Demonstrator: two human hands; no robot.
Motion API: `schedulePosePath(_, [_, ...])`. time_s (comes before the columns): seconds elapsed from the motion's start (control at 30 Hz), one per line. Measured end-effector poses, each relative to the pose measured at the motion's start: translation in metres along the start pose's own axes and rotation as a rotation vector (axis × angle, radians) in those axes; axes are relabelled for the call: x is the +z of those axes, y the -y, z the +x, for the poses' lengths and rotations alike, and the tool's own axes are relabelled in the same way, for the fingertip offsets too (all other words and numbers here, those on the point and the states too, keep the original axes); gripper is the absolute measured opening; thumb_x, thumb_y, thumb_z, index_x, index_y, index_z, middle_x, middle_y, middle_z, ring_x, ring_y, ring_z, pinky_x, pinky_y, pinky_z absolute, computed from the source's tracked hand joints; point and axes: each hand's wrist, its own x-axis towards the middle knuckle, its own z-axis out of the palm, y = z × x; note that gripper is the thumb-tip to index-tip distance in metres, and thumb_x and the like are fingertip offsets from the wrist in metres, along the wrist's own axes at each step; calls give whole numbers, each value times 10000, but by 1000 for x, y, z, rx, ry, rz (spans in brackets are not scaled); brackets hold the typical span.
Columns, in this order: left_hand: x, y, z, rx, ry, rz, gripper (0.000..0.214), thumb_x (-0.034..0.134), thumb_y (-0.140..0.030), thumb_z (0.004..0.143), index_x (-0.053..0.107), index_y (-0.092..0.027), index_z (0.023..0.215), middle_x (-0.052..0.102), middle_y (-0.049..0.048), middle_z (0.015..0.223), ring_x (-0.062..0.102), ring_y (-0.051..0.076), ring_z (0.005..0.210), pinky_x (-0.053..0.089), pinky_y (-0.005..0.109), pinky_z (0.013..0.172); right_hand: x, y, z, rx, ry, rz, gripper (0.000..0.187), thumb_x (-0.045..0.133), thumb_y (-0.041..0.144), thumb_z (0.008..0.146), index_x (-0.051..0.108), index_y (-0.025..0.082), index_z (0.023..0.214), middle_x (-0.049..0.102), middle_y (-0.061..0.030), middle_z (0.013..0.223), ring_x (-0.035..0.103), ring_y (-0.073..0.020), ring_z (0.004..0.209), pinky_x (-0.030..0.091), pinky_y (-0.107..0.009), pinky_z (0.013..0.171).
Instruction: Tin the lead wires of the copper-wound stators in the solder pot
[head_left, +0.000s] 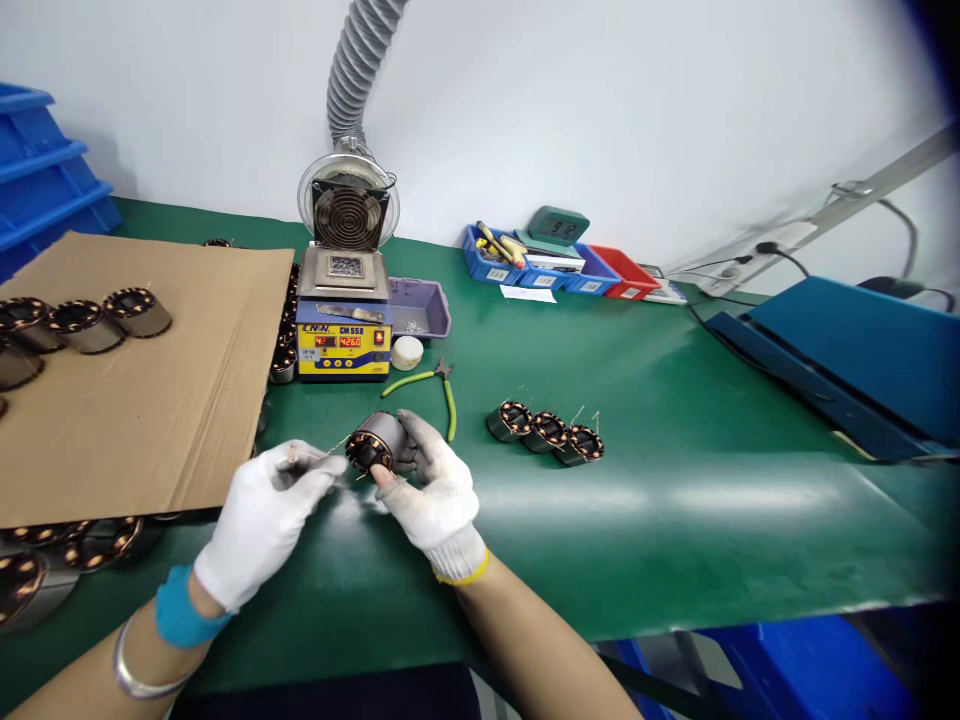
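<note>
One stator (384, 432) in the right hand (439, 490), its wire (340, 445) at the left hand (262, 510)

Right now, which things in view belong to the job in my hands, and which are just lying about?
Likely in the job:
wound core, held in the right hand
its wire, pinched by the left hand
three similar cores standing to the right
green-handled pliers, lying near the hands

Probably just lying about:
digital clock
red bin
stacked blue trays at far left
</note>
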Motion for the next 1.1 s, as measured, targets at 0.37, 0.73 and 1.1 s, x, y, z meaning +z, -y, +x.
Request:
schedulePosePath(0.37, [4,24,-13,144,161,-243,371,566,-433,852,442,-117,700,414,26,689,399,89,577,330,220,500,-18,35,63,-161,-142,-216,660,708,370,672,528,102,1248,633,-113,1013,627,-166,736,552,-278,673])
schedulePosePath(0.73, [5,17,-16,80,236,-265,498,536,-603,813,458,-115,754,445,50,716,438,103,601,374,231,543,30,96,268,-285,-76,-1235,498,555,494,724,562,236,1150,611,-69,999,589,-291,930,476,-418,795])
schedulePosePath(1.1, [4,18,-12,29,301,-320,550,504,-661,815,497,-111,822,496,69,765,483,121,656,401,248,598,65,81,274,-301,84,-1417,469,610,486,689,533,220,1068,586,-78,1005,591,-307,912,494,-437,723])
